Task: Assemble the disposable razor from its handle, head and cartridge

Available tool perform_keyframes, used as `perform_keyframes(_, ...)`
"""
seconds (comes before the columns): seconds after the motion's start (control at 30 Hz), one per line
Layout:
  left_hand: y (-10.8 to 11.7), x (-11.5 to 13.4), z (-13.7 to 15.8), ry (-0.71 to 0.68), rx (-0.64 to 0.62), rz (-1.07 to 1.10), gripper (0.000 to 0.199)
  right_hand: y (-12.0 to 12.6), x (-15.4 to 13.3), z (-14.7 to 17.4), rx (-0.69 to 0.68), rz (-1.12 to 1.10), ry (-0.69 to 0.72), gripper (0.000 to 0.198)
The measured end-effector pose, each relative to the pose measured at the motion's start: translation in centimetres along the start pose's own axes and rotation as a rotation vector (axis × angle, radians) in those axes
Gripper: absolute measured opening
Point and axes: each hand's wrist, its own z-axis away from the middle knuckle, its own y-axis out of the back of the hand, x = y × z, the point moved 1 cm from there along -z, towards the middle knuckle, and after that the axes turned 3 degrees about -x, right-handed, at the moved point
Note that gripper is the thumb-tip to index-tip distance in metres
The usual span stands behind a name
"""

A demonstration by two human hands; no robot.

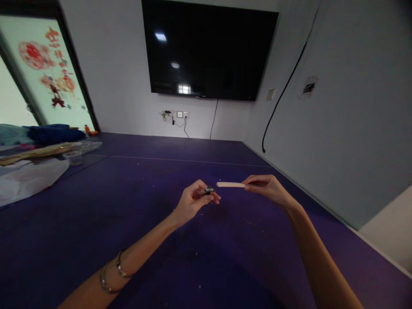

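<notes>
My left hand [195, 199] pinches a small dark, shiny metallic object [209, 189] between thumb and fingers; its exact kind is too small to make out. To the right, my right hand [265, 187] is closed on one end of a pale, flat stick with a rounded tip [230, 184]. The stick lies nearly level in the air and points left at the metallic object, with a short gap between them. Both hands are above the dark purple surface [135, 240]. Two bracelets [111, 274] circle my left forearm.
At the left lie a white plastic bag [35, 180], a long wooden piece [41, 152] and dark blue cloth [56, 134]. A television [209, 47] hangs on the far wall above sockets [179, 114]. A black cable [286, 86] dangles along the right wall.
</notes>
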Motion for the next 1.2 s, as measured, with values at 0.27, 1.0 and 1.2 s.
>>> perform_keyframes(0.27,-0.1,-1.9,-0.1,0.081,0.148,0.034,0.022,-1.3,0.1,-0.7,0.138,-0.105,-0.02,0.042)
perform_keyframes(1.0,1.3,-5.2,-0.7,0.161,0.414,-0.074,0.031,-13.0,-1.8,2.3,0.214,-1.227,-0.403,0.03)
perform_keyframes(1.2,1.3,-5.8,-0.6,0.138,0.399,-0.101,0.031,-14.6,-3.3,5.0,0.221,-1.241,-0.44,0.039)
